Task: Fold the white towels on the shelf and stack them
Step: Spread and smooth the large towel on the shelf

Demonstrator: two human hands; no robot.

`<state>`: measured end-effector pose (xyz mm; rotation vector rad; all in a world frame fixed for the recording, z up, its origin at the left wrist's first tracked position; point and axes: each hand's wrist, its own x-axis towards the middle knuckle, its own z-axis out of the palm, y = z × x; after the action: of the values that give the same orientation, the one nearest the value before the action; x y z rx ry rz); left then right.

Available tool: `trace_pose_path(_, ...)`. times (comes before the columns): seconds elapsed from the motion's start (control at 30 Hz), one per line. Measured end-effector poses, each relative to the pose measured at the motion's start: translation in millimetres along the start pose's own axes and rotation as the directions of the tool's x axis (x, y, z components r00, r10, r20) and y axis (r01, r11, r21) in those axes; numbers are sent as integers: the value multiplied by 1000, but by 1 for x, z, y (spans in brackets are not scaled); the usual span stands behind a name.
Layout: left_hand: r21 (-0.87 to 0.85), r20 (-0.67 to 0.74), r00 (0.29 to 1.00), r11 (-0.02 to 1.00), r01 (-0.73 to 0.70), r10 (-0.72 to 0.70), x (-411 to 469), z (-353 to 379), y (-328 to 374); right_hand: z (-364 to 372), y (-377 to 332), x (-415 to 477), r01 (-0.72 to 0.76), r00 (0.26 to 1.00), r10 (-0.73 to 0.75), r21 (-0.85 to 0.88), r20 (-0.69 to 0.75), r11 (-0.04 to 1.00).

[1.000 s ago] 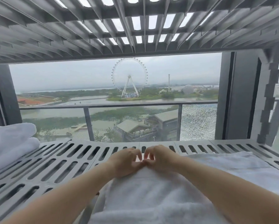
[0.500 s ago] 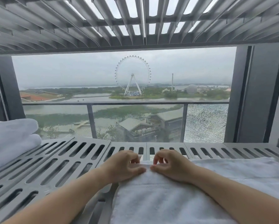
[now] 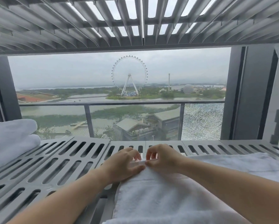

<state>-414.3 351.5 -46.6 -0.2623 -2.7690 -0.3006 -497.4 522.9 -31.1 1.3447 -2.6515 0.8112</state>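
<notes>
Lying at the far left, the folded white towels [image 3: 9,139] sit stacked on the grey slatted shelf [image 3: 63,159]. Near the middle, the left hand [image 3: 124,162] stretches forward palm down, its curled fingers and thumb pinching the far edge of the white towel [image 3: 167,199] spread over the shelf's right part. Just beside it, the right hand [image 3: 163,159] pinches the same edge, fingers arched. Lettering on the building [image 3: 146,134] beyond the railing is too small to read.

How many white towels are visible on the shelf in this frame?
3. One spread towel lies at the near centre-right; two folded ones are stacked at the left edge, upper towel on lower towel. The frame cuts that stack, so more may be hidden.
</notes>
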Motion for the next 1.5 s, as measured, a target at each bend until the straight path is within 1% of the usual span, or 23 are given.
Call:
trace_pose_path(0.17, 66, -22, 1000, 998, 16, -15, 3, 2, 0, -8, -7, 15, 4, 998, -8, -58, -70, 998)
trace_pose_path(0.27, 88, -49, 999, 996, 21, -17, 3, 4, -2, 5, 4, 10, -29, 995, 28, -10, -97, 1000)
trace_pose_path(0.37, 71, -115, 993, 997, 33, -25, 3, 5, -2, 13, 15, 4, -36, 991, 44, 64, -123, 997)
trace_pose_path(0.53, 16, -170, 982, 996, 87, -83, 2, 6, -3, 11, 15, 3, 5, 995, 2, 73, -100, 997)
trace_pose_path(0.63, -52, -140, 978, 988, 149, -155, 2, 1, -6, 9, 14, 1, 24, 996, -17, 77, -91, 997)
trace_pose_path(0.73, -149, -61, 972, 965, 214, -225, 1, -9, -14, 9, 13, 1, 2, 994, 6, 73, -107, 997)
trace_pose_path(0.8, -188, -20, 964, 948, 256, -265, 0, -13, -18, 8, 10, 3, -36, 997, 41, 71, -63, 997)
trace_pose_path(0.9, -230, 12, 957, 930, 285, -290, -1, -16, -22, 1, 1, 12, -114, 991, 107, 86, 76, 990)
trace_pose_path(0.97, -257, 24, 956, 922, 289, -293, -2, -16, -21, 4, -5, 18, -117, 988, 104, 110, 118, 987)
trace_pose_path(1.0, -264, 21, 955, 920, 289, -294, -2, -15, -21, 8, -7, 19, -113, 989, 99, 126, 107, 986)
trace_pose_path(1.13, -272, -23, 958, 924, 269, -285, -1, -12, -16, 24, -6, 17, -44, 998, 48, 100, -38, 994)
trace_pose_path(1.23, -295, -47, 957, 919, 261, -287, 1, -10, -14, 24, -4, 15, -12, 994, 29, 159, -108, 987)
trace_pose_path(1.33, -401, -76, 937, 871, 284, -340, 3, -9, -12, 25, -5, 12, 10, 983, 31, 218, -180, 976)
trace_pose_path(1.43, -531, -72, 923, 798, 285, -377, 5, -11, -11, 22, -8, 11, 43, 959, 12, 184, -283, 982)
trace_pose_path(1.5, -575, -62, 919, 767, 285, -389, 5, -13, -10, 18, -10, 13, 77, 932, -10, 171, -363, 982)
